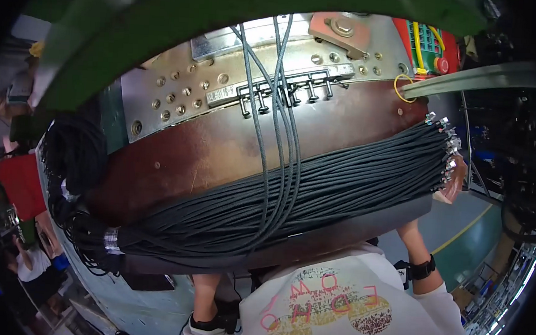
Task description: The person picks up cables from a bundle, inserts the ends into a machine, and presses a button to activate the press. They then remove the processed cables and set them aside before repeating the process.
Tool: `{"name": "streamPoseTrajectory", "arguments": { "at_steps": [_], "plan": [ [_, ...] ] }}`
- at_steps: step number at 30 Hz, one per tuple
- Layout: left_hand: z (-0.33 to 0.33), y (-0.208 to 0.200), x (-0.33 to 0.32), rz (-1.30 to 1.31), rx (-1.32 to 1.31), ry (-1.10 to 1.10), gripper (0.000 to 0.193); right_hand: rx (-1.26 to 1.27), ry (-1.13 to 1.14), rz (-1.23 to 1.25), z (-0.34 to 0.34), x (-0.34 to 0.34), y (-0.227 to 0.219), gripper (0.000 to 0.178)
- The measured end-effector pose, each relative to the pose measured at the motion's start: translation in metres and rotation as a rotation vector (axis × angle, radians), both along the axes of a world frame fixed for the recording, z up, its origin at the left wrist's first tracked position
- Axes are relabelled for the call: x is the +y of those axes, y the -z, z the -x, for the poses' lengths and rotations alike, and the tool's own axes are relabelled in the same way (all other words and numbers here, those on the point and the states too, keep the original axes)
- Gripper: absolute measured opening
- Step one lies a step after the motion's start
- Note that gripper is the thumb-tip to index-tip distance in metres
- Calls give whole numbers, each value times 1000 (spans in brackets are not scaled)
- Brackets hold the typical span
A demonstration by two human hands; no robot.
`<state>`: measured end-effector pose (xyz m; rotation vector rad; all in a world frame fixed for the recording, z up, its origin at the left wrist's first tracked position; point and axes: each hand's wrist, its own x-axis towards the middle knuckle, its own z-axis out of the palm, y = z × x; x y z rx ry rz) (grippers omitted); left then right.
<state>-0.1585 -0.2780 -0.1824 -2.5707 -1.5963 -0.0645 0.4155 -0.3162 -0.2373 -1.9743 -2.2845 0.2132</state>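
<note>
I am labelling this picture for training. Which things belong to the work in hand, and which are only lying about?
In hand:
- thick bundle of black cables
- metal-tipped cable ends at the right hand
- few cables over the row of metal pegs

Lying about:
- yellow rubber ring
- red button
- grey metal rail

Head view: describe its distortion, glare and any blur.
Head view: strong fisheye bending, with a black rim; the metal plate glares brightly near the top; the bundle of dark cables is fairly sharp; the right hand at the cable ends is slightly soft; the edges are dim and smeared.
</note>
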Motion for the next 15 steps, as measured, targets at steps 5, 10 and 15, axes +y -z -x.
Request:
{"name": "streamPoseTrajectory", "arguments": {
  "at_steps": [5,10,15],
  "plan": [
    [-17,-29,17,287,24,-148,54,167,121,22,30,29,-33,40],
    [-21,-39,30,788,69,-371,51,386,320,59,58,54,-60,33],
    [-32,-52,31,557,70,-217,49,261,279,31,59,62,-81,28]
  ]
}}
